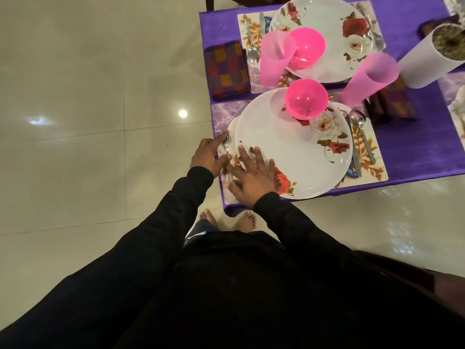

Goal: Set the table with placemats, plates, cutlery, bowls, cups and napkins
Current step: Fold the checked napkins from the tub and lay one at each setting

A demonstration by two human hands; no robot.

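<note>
Left hand: fingers loosely curved, touching the fork left of the near plate.
Right hand: fingers spread wide, flat on the plate's near-left rim.

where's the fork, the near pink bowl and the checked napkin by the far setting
fork (225,144): head view, on the neck just below the tines, beside the left fingers.
near pink bowl (306,99): head view, inside the bowl, on the near plate.
checked napkin (226,69): head view, middle of its folded top.
</note>
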